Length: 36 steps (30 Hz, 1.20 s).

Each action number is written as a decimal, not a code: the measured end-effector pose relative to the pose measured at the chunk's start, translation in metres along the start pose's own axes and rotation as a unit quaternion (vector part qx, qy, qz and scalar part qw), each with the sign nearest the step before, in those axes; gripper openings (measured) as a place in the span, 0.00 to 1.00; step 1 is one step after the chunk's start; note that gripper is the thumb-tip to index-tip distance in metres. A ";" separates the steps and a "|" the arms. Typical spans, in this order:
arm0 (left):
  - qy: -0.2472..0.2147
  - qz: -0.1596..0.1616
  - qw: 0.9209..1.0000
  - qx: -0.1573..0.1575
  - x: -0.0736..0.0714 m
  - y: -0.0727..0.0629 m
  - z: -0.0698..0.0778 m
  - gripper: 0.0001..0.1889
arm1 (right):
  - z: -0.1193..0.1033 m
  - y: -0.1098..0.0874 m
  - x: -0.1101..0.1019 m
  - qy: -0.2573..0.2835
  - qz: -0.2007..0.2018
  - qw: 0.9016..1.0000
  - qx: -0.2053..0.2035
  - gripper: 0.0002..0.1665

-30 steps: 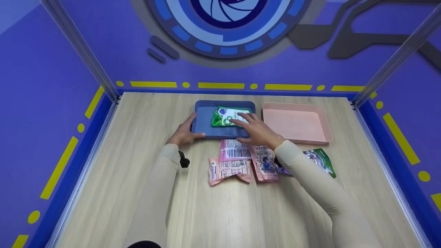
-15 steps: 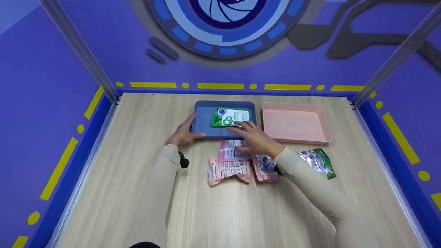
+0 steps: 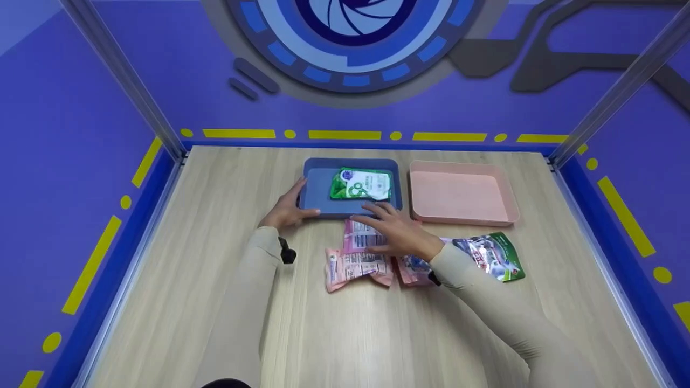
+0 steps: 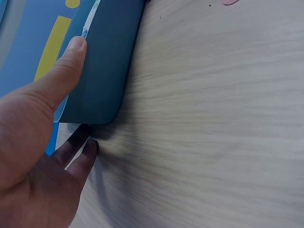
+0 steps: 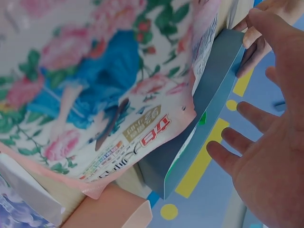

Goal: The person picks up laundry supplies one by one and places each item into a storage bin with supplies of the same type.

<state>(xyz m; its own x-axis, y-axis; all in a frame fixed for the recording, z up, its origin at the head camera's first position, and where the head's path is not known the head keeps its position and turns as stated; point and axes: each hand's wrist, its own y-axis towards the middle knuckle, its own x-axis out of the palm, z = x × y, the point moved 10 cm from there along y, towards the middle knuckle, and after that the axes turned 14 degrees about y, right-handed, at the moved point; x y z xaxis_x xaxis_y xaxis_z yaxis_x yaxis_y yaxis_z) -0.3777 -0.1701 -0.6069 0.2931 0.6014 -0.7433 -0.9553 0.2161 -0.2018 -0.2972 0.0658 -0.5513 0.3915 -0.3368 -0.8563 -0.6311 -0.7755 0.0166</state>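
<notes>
My left hand [image 3: 285, 210] grips the left front corner of a blue tray [image 3: 347, 208], its thumb along the front wall in the left wrist view. Inside that tray, toward the right, lies a green-and-white pouch [image 3: 361, 184]. My right hand [image 3: 398, 233] hovers over the bags in front of the tray, fingers spread and holding nothing. Beneath and beside it lie a pink bag with printed text [image 3: 357, 237], a peach bag [image 3: 353, 267] and a flower-printed bag [image 5: 99, 90], which fills much of the right wrist view. The right forearm partly covers a green and purple pouch [image 3: 496, 256].
To the right of the blue tray stands a shallow pink tray [image 3: 463, 196] with nothing in it. Purple panels [image 3: 356, 118] with yellow stripes border the wooden tabletop [image 3: 334, 334] at the back and both sides.
My right hand has drawn back from over the green-and-white pouch, toward me, and now hovers above the bags. The pouch stays in the blue tray. My left hand keeps its place.
</notes>
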 end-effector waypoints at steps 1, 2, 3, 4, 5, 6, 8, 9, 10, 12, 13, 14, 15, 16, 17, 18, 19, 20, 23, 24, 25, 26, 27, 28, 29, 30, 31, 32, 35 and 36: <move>-0.002 0.000 1.000 0.000 0.000 0.000 0.000 0.55 | -0.001 -0.001 0.001 0.000 -0.001 1.000 -0.001 0.48; -0.002 0.000 1.000 0.000 0.000 0.000 -0.001 0.55 | -0.002 -0.001 0.002 0.001 -0.001 1.000 -0.002 0.48; -0.001 0.001 1.000 -0.001 0.000 0.000 -0.001 0.55 | -0.002 -0.002 0.002 0.003 -0.003 1.000 -0.001 0.48; -0.001 0.002 1.000 -0.002 0.000 0.000 -0.002 0.55 | -0.003 -0.002 0.003 0.005 -0.004 1.000 -0.001 0.48; -0.001 0.002 1.000 -0.003 0.000 0.001 -0.002 0.55 | -0.003 -0.003 0.004 0.006 -0.007 1.000 0.001 0.48; 0.000 0.002 1.000 -0.004 0.000 0.001 -0.002 0.56 | -0.003 -0.003 0.005 0.010 -0.009 1.000 0.002 0.49; 0.000 0.002 1.000 -0.006 0.000 0.001 -0.003 0.56 | -0.004 -0.004 0.007 0.013 -0.015 1.000 0.005 0.50; 0.001 0.002 1.000 -0.007 0.000 0.001 -0.003 0.56 | -0.005 -0.004 0.008 0.013 -0.018 1.000 0.004 0.51; 0.000 0.002 1.000 -0.008 0.001 0.001 -0.003 0.56 | -0.006 -0.004 0.009 0.012 -0.021 1.000 0.001 0.51; 0.001 0.002 1.000 -0.008 0.001 0.001 -0.003 0.56 | -0.008 -0.004 0.011 0.010 -0.026 1.000 -0.007 0.51; 0.002 0.003 1.000 -0.008 0.001 0.001 -0.003 0.56 | -0.009 -0.004 0.012 0.008 -0.028 1.000 -0.011 0.52; 0.004 0.003 1.000 -0.008 0.001 0.001 -0.003 0.55 | -0.010 -0.004 0.014 0.005 -0.031 0.999 -0.014 0.52; 0.005 0.003 1.000 -0.008 0.000 0.001 -0.003 0.55 | -0.011 -0.004 0.015 0.005 -0.033 0.999 -0.017 0.52; 0.006 0.003 1.000 -0.008 0.000 0.001 -0.003 0.55 | -0.011 -0.004 0.017 0.004 -0.035 0.999 -0.018 0.52; 0.006 0.003 1.000 -0.008 0.000 0.001 -0.003 0.56 | -0.011 -0.005 0.018 0.005 -0.037 0.999 -0.018 0.52; 0.005 0.003 1.000 -0.008 0.000 0.001 -0.003 0.56 | -0.011 -0.005 0.019 0.005 -0.038 0.999 -0.018 0.52; 0.006 0.003 1.000 -0.008 0.000 0.001 -0.003 0.56 | -0.011 -0.005 0.021 0.006 -0.040 0.999 -0.017 0.52; 0.005 0.003 1.000 -0.008 0.001 0.001 -0.003 0.56 | -0.011 -0.005 0.022 0.007 -0.043 0.999 -0.015 0.52; 0.005 0.004 1.000 -0.008 0.001 0.001 -0.003 0.55 | -0.010 -0.006 0.025 0.009 -0.049 0.999 -0.008 0.51; 0.008 0.004 1.000 -0.007 0.001 0.001 -0.003 0.55 | -0.010 -0.006 0.026 0.008 -0.051 0.999 -0.006 0.50; 0.010 0.004 1.000 -0.007 0.001 0.001 -0.003 0.55 | -0.011 -0.007 0.026 0.008 -0.053 0.999 -0.003 0.50; 0.011 0.004 1.000 -0.007 0.001 0.001 -0.003 0.55 | -0.011 -0.007 0.027 0.005 -0.054 0.999 -0.003 0.50; 0.011 0.004 1.000 -0.006 0.001 0.002 -0.002 0.55 | -0.012 -0.007 0.027 0.005 -0.055 0.998 -0.003 0.50; 0.011 0.005 1.000 -0.006 0.001 0.001 -0.002 0.55 | -0.012 -0.007 0.027 0.004 -0.056 0.998 -0.004 0.50; 0.010 0.004 1.000 -0.006 0.001 0.001 -0.002 0.55 | -0.013 -0.007 0.027 0.006 -0.056 0.998 -0.004 0.50; 0.008 0.005 1.000 -0.007 0.001 0.001 -0.002 0.55 | -0.014 -0.008 0.027 0.008 -0.057 0.998 -0.006 0.49; 0.006 0.004 1.000 -0.007 0.000 0.001 -0.001 0.55 | -0.015 -0.008 0.027 0.011 -0.058 0.998 -0.008 0.49; 0.004 0.004 1.000 -0.009 0.000 0.001 -0.001 0.55 | -0.016 -0.008 0.028 0.015 -0.060 0.998 -0.010 0.49; 0.005 0.003 1.000 -0.013 0.001 0.001 -0.002 0.55 | -0.017 -0.010 0.029 0.025 -0.063 0.998 -0.015 0.47; 0.006 0.003 1.000 -0.015 0.001 0.001 -0.002 0.55 | -0.018 -0.010 0.030 0.026 -0.065 0.997 -0.017 0.46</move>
<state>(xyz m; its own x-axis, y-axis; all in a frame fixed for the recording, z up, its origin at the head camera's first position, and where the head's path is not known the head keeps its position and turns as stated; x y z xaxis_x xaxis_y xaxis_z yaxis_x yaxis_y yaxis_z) -0.3787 -0.1712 -0.6093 0.2880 0.5936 -0.7515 -0.9575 0.1905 -0.2165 -0.2673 0.0541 -0.5675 0.5033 -0.2588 -0.8245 -0.5503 -0.8316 -0.0749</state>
